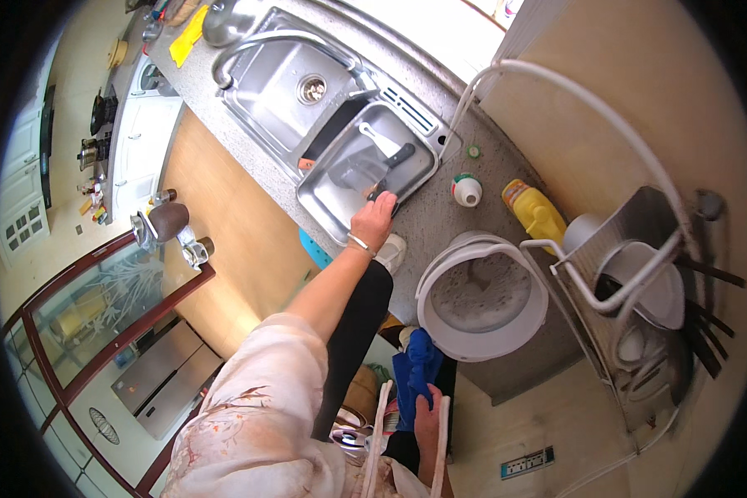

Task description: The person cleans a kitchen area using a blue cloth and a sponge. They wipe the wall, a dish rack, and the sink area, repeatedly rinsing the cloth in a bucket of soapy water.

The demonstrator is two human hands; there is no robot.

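Observation:
My left hand [373, 219], wearing a bracelet, reaches over the near rim of a stainless steel tray [319, 208] set across the sink. Its fingers are closed around the black handle of a broad-bladed kitchen knife [356, 169], whose blade lies inside the tray. Beside that blade rests a white utensil with a black end [381, 142]; its exact kind is unclear. Low in the view, my right hand [427, 401] grips a bunched blue cloth [418, 361]. Just past the cloth stands a white bucket [482, 344] of foamy grey water.
An open white bottle [467, 190], its green cap [473, 151] and a yellow bottle [534, 211] are on the speckled counter [420, 224]. Behind the tray are the sink basin [274, 93] and curved faucet [292, 36]. A dish rack [573, 330] with pans stands at right.

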